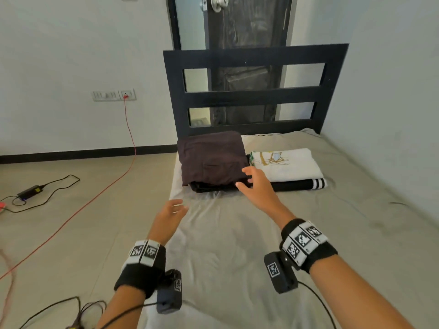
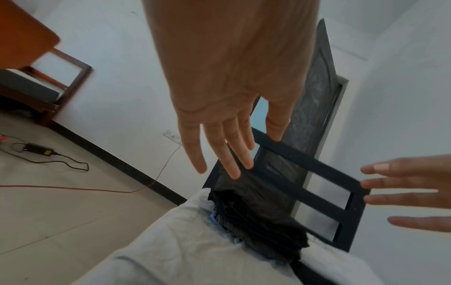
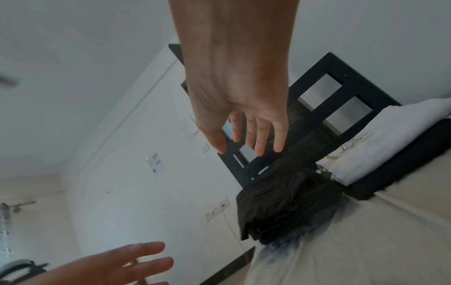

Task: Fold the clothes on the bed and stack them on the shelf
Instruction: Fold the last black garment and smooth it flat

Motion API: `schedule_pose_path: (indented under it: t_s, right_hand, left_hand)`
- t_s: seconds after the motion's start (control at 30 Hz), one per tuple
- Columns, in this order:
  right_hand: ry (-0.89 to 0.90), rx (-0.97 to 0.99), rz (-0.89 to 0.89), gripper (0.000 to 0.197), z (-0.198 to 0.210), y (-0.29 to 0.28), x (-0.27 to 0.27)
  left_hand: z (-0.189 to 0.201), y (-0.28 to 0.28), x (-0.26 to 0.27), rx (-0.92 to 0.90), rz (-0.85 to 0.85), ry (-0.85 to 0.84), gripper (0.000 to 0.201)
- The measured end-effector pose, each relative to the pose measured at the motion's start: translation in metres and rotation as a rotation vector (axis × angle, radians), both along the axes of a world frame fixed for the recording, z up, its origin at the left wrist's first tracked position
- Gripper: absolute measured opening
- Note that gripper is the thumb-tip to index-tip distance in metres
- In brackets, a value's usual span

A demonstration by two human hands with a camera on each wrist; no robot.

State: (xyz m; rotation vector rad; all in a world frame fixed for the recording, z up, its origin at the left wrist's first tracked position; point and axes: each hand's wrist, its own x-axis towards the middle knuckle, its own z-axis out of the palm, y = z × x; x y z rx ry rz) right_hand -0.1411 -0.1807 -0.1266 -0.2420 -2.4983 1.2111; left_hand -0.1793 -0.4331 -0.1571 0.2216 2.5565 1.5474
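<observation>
A: Two bare hands out over the bed [image 1: 237, 233] with its pale grey sheet, and both hold nothing. The left hand [image 1: 169, 216] hangs over the near left edge, fingers straight and spread.

B: The right hand [image 1: 255, 184] reaches further in, fingers fanned wide, tips just at the near right corner of the folded dark brown trousers [image 1: 211, 160]. Whether they touch the cloth I cannot tell.

A: Count the clothes for me.

B: Two stacks, side by side near the black slatted headboard [image 1: 254, 91]. On the left, the brown trousers lie on top of another dark folded garment [image 1: 209, 187] (a bit of blue peeks out under that pile in the left wrist view). On the right, one folded white printed T-shirt [image 1: 285, 163] lies on one folded black garment with white stripes [image 1: 306, 185]. So four folded pieces that I can make out.

A: And the two stacks?

B: Just beside each other, edges nearly meeting.

A: Off the bed, on the tiled floor [image 1: 71, 210] to the left: one red cable [image 1: 128, 129] running down from a white wall socket [image 1: 127, 94], and one black power adapter [image 1: 29, 192] with its own black lead.

B: One dark door [image 1: 247, 22] behind the headboard, with a round metal knob [image 1: 219, 2].
</observation>
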Motion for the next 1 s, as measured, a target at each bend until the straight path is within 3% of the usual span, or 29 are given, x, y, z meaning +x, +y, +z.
schedule_pose_path:
  t_s: [0.13, 0.27, 0.4, 0.73, 1.0]
  right_hand:
    - [0.074, -0.089, 0.013, 0.031, 0.01, -0.035, 0.06]
    - [0.176, -0.146, 0.048, 0.02, 0.015, -0.074, 0.125]
    - [0.207, -0.171, 0.112, 0.018, 0.014, -0.101, 0.178]
    - [0.304, -0.138, 0.169, 0.015, 0.024, -0.134, 0.256]
    - [0.417, 0.055, 0.254, 0.017, 0.101, -0.173, 0.286]
  left_hand:
    - [0.015, -0.03, 0.082, 0.121, 0.015, 0.001, 0.014]
    - [0.032, -0.055, 0.172, 0.203, 0.052, 0.029, 0.019]
    - [0.04, -0.072, 0.23, 0.23, 0.049, 0.083, 0.021]
    - [0.045, -0.115, 0.316, 0.225, 0.053, 0.188, 0.023]
    - [0.077, -0.185, 0.345, 0.254, 0.071, 0.249, 0.026]
